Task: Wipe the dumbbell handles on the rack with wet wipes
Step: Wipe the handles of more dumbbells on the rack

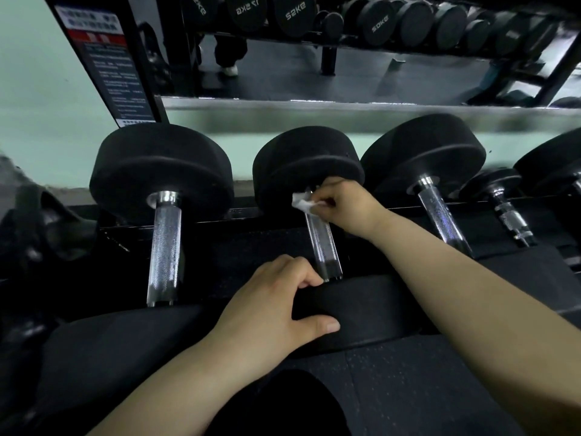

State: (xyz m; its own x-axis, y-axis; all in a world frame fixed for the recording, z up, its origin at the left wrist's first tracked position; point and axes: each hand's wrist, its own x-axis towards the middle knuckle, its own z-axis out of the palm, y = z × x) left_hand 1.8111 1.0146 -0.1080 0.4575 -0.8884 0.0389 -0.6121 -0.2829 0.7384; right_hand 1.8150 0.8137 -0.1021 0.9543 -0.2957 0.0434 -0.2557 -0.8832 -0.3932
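Black dumbbells with chrome handles lie side by side on the rack (239, 212). My right hand (345, 204) pinches a crumpled white wet wipe (302, 203) against the far end of the middle dumbbell's handle (323, 247), just below its far head (306, 165). My left hand (276, 306) grips the near head (361, 309) of that same dumbbell, thumb on the front and fingers curled over its top edge. The left dumbbell's knurled handle (164, 247) and the handle to the right (441, 218) are bare.
A smaller dumbbell (506, 209) and another large head (553, 162) sit at far right. A mirror (361, 67) behind the rack reflects more dumbbells and a person's legs. A black poster stand (107, 58) leans at upper left. Dark speckled floor lies below.
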